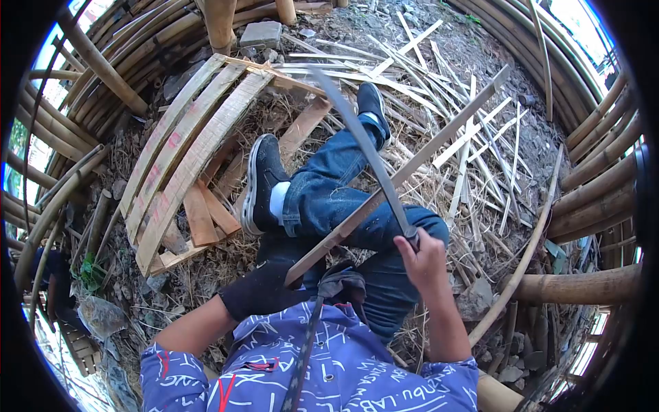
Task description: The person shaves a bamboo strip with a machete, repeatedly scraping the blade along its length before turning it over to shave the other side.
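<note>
My left hand (264,285), in a black glove, is closed round the lower end of a long bamboo strip (443,144). The strip slants up to the right across my jeans. In my bare right hand (422,261) is the handle of a machete (367,141), its long, slightly curved grey blade pointing up and to the left. Blade and strip cross each other above my bent leg (343,209). Both of my hands are close in front of my body, the left at my lap and the right beside my knee.
Thin split bamboo slats (473,137) lie scattered ahead and to the right. A wooden pallet-like frame (199,130) rests at the left. Bamboo poles (576,285) are stacked around both sides. A concrete block (261,34) and stones (103,316) lie on the littered ground.
</note>
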A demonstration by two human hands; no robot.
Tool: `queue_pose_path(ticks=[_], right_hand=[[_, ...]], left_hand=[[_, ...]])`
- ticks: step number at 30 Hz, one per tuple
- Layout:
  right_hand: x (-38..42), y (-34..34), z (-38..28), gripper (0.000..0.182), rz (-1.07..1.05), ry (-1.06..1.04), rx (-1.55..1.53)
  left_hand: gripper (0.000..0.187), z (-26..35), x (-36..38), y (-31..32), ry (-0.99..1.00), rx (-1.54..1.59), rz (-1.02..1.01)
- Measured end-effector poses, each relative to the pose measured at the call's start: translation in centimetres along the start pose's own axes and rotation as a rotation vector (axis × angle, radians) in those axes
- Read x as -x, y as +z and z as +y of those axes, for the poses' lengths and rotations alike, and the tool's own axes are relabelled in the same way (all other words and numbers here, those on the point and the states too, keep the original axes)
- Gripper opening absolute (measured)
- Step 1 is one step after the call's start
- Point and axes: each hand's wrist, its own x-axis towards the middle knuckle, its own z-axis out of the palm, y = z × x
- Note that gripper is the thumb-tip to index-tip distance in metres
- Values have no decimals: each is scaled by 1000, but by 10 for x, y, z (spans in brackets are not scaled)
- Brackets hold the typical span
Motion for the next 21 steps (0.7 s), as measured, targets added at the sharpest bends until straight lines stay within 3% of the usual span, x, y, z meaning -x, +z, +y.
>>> queue_pose_path(ticks=[2,5,9,11,13,15,17,21], right_hand=[[10,4,-13,41,-52,7,-144],[14,5,-3,49,-55,-207,-24],[-3,-2,5,47,-46,-61,75],[-3,3,-6,46,-40,51,-69],[5,10,-5,46,-68,17,-124],[10,7,-3,52,-71,-238,-8],[-1,0,1,50,-131,-169,123],[-1,27,-2,50,-106,-76,52]], left_hand=[[29,-8,-2,7,23,8,17],[30,-12,0,5,0,-1,-2],[30,-4,-1,1,-75,1,-29],[30,-11,-4,5,-40,-6,0],[29,-13,-3,5,-23,-14,7],[30,-8,-2,4,-35,-1,6],[29,3,-6,-3,-15,-7,15],[29,0,-12,-4,21,-37,84]])
